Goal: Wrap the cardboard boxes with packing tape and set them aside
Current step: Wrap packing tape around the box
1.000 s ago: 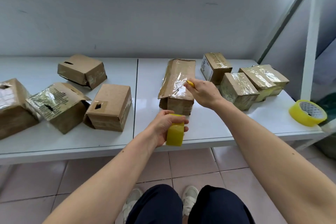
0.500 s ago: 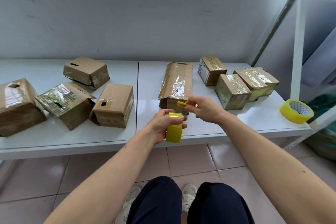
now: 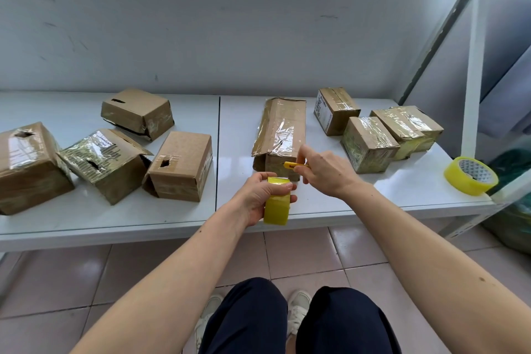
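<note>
Your left hand [image 3: 260,195] covers most of the tape roll [image 3: 276,207], so its core stays out of sight. Your right hand [image 3: 326,172] hides all but the yellow tip of the small cutter [image 3: 291,165], and also a near corner of the long box [image 3: 280,135]. The leftmost box [image 3: 27,167] runs off the frame's edge. The label print on the far box [image 3: 334,109] is too small to read.

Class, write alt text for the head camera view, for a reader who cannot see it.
A person's left hand holds a yellow tape roll while the right hand pinches a small yellow cutter just above it, in front of a long taped box. More cardboard boxes and a second tape roll sit on the white table.
</note>
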A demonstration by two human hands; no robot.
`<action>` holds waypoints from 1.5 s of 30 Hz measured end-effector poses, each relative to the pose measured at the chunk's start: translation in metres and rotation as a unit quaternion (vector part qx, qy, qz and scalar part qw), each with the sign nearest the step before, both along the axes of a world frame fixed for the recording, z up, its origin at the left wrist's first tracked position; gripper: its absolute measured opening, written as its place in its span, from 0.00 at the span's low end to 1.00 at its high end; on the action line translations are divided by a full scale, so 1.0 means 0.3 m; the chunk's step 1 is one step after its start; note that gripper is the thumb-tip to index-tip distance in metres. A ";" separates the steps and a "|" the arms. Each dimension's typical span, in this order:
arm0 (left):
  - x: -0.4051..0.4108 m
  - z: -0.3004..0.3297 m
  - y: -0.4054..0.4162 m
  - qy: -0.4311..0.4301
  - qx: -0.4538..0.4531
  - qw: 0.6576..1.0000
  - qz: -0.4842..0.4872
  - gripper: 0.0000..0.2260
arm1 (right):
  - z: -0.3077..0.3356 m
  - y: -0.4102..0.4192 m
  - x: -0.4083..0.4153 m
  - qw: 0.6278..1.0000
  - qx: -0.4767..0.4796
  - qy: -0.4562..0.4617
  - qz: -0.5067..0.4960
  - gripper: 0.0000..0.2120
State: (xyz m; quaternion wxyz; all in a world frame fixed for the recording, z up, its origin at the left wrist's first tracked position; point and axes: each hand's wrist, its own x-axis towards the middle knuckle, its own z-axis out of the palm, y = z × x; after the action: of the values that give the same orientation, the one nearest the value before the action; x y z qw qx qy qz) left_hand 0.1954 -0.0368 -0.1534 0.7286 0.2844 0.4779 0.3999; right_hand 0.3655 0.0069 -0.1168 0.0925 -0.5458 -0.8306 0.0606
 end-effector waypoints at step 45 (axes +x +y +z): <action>-0.132 0.063 -0.024 0.014 -0.020 0.997 -0.070 0.20 | -0.076 0.125 -0.075 0.998 0.042 0.041 -0.020 0.27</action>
State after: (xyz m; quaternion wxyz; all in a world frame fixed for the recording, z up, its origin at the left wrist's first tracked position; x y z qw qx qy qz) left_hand 0.1558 -0.0440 -0.1344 0.7534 0.3083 0.4747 0.3347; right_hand 0.3429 0.0443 -0.1395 0.1506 -0.5552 -0.8167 0.0457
